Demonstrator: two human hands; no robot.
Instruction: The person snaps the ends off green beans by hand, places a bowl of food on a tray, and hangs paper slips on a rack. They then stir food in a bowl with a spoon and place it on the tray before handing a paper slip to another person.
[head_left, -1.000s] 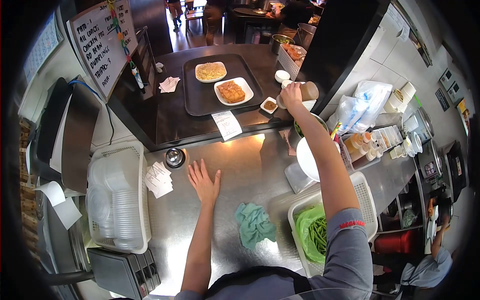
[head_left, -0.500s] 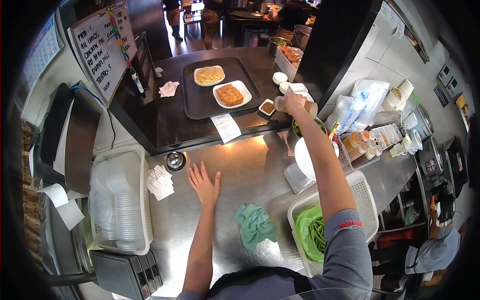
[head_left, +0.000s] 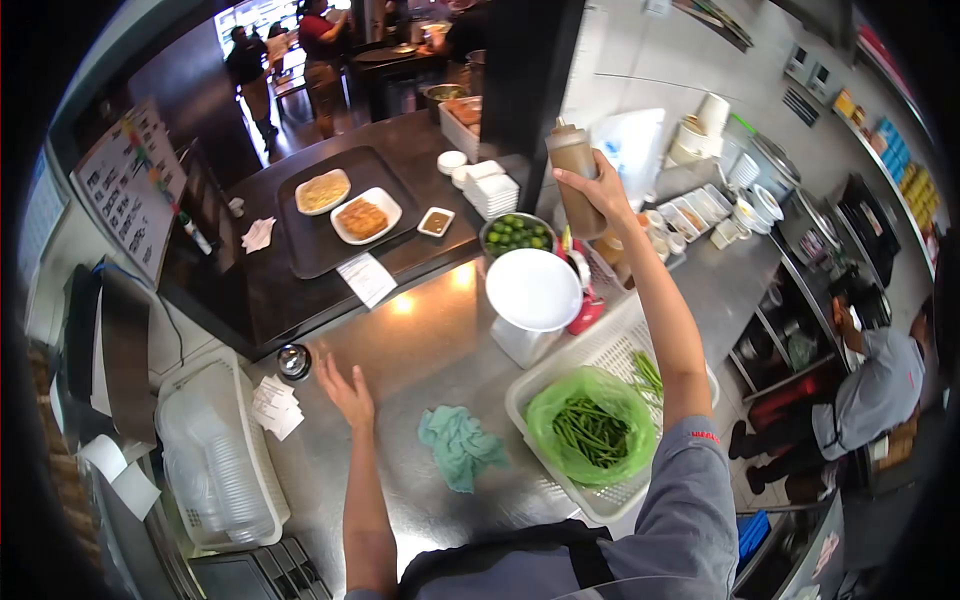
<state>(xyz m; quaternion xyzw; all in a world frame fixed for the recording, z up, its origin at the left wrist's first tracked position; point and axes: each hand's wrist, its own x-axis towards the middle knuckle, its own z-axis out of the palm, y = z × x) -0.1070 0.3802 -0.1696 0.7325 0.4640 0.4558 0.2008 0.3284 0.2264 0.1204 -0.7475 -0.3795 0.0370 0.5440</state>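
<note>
Gripped in my right hand [head_left: 598, 188] is a squeeze bottle [head_left: 578, 190] of brown sauce, its nozzle pointing up, above the bowl of green limes [head_left: 518, 236] and the condiment basket. My left hand [head_left: 344, 388] has its fingers spread and holds nothing, over the steel counter near the call bell [head_left: 294, 362]. On the dark ledge, a black tray [head_left: 300, 258] carries a dish of yellowish food [head_left: 323, 191] and a white dish of browned fried pieces [head_left: 365, 218]. A small square dish of brown sauce [head_left: 436, 221] sits to the right of the tray.
A white-topped scale [head_left: 533, 290] stands beside a basket [head_left: 590, 503] holding a green bag of beans [head_left: 592, 430]. A teal cloth [head_left: 462, 445] lies on the counter. Plastic containers [head_left: 215, 470] fill a left basket. A co-worker [head_left: 868, 390] stands far right.
My right hand has lifted the bottle from near the sauce dish, turning it upright and moving right. My left hand has come up off the counter. The whole view has swung right.
</note>
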